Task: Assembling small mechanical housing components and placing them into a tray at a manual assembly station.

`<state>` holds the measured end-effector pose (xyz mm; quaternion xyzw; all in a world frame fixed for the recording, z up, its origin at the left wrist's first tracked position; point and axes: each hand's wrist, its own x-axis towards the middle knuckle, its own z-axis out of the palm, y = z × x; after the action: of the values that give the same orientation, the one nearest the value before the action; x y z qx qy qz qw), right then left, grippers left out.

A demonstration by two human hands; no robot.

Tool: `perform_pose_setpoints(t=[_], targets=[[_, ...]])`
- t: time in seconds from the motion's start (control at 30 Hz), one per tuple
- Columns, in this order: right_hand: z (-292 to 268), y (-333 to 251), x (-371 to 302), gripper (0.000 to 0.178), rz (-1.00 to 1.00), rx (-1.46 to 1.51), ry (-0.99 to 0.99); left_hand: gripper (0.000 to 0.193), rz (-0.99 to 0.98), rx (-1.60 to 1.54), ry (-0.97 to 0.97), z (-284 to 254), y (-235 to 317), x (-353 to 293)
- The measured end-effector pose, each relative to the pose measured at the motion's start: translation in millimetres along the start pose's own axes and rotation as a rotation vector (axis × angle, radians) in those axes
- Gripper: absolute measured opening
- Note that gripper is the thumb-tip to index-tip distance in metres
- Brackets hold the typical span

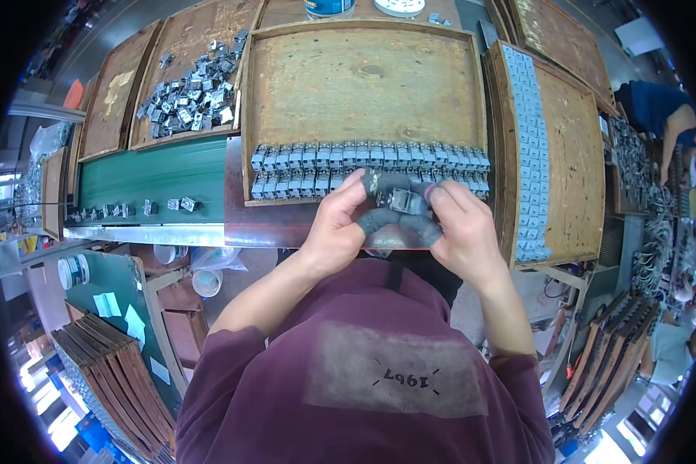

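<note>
In front of my chest I hold a small boxy grey part with a dark, shiny face (404, 201). My left hand (334, 228) pinches it from the left, and my right hand (465, 228) from the right. Dark coverings wrap the thumbs and forefingers of both hands. Just beyond my fingers lies a shallow wooden tray (367, 85). Two rows of similar grey parts (309, 157) stand side by side along its near edge, partly hidden by my fingers. The part's exact kind is too small to make out.
A wooden tray at right carries a column of light grey parts (527, 147). Loose metal parts (193, 97) lie heaped at the far left. Several small pieces (148, 207) sit along a green belt (155, 174). Stacked trays (120, 371) stand below left; another person (657, 112) is at the far right.
</note>
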<state>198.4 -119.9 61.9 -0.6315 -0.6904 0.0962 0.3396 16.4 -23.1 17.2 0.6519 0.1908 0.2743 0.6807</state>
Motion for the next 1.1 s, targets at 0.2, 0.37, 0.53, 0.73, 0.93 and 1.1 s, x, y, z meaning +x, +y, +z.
perform_pose_setpoints(t=[0.2, 0.37, 0.53, 0.73, 0.93, 1.1], targets=[[41, 3, 4, 0.032, 0.002, -0.120, 0.141, 0.079, 0.069, 0.663, 0.172, 10, -4, -9], [44, -14, 14, 0.036, 0.111, 0.099, 0.028, 0.069, 0.338, 0.768, 0.275, -14, -11, -7], [51, -13, 26, 0.046, 0.318, 0.435, -0.269, 0.067, 0.367, 0.555, 0.200, -29, -7, -18], [80, -29, 46, 0.039, 0.092, 0.419, -0.221, 0.061, 0.347, 0.610, 0.264, -55, 2, -42], [138, -12, 83, 0.053, 0.115, 0.146, -0.384, 0.057, 0.019, 0.807, 0.473, -142, -5, -57], [197, -21, 129, 0.063, 0.067, -0.044, -0.377, 0.053, -0.227, 0.450, 0.477, -212, -17, -47]])
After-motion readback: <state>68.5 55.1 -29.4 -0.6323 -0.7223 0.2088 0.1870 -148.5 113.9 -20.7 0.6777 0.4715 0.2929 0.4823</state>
